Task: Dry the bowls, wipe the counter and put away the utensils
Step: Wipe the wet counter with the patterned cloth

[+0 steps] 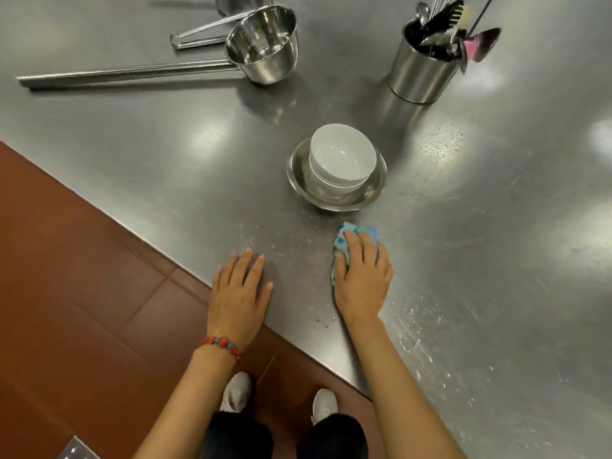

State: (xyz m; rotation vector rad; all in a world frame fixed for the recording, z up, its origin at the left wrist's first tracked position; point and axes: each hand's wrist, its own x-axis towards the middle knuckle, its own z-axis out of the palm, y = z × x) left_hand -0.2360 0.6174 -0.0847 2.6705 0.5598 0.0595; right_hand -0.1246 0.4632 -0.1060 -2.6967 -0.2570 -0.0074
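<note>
Right hand (362, 276) presses a crumpled blue-green patterned cloth (344, 246) onto the stainless steel counter (496, 226), fingers gripping it, left hand (240, 291) open flat near stacked white ceramic bowls (342, 160)

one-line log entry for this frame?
phase: wiping counter | right hand: pressing cloth | left hand: flat on counter | bowls: stacked
</note>
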